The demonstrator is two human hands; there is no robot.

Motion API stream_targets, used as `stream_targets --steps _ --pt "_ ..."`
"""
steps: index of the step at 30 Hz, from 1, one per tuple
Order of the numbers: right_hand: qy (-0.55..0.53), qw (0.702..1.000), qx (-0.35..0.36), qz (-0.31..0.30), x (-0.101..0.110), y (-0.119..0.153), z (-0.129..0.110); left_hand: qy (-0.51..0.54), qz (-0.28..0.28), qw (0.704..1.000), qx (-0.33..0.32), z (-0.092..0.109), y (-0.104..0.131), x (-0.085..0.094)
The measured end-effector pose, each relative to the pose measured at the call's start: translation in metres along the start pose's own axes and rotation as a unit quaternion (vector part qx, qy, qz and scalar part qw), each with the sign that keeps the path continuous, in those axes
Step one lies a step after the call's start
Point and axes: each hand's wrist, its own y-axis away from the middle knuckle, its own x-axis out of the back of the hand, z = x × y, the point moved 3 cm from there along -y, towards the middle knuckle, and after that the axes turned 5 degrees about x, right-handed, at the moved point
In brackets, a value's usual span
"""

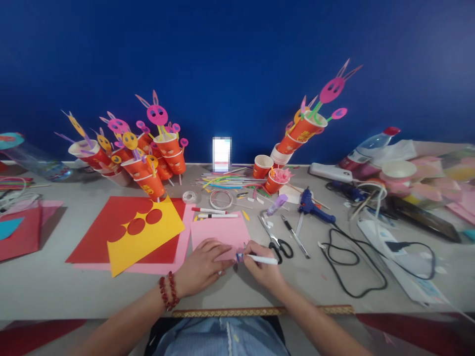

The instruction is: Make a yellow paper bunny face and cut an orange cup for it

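My left hand lies fairly flat on a pink paper sheet, its fingers reaching toward the sheet's lower right. Red bead bracelets circle that wrist. A white marker is gripped in my right hand, with its tip end pointing left at the lower right of the pink sheet. Something small and blue shows between the two hands; whether it is part of the marker or a mark on the paper I cannot tell. Above the hands, two more markers lie across the sheet's top edge. Black-handled scissors rest just right of my right hand.
Yellow card with round holes lies on red card at left. Decorated red paper cups stand behind. A pen, a blue glue gun, its cord and a power strip are at right. Pipe cleaners lie centrally.
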Motion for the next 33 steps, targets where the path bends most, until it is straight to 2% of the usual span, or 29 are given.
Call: stream_targets --steps 33 --pt "-0.035 0.999 0.011 0.003 0.0018 -0.0008 -0.0048 0.003 0.009 1.000 -0.004 0.0000 0.0003 0.0000"
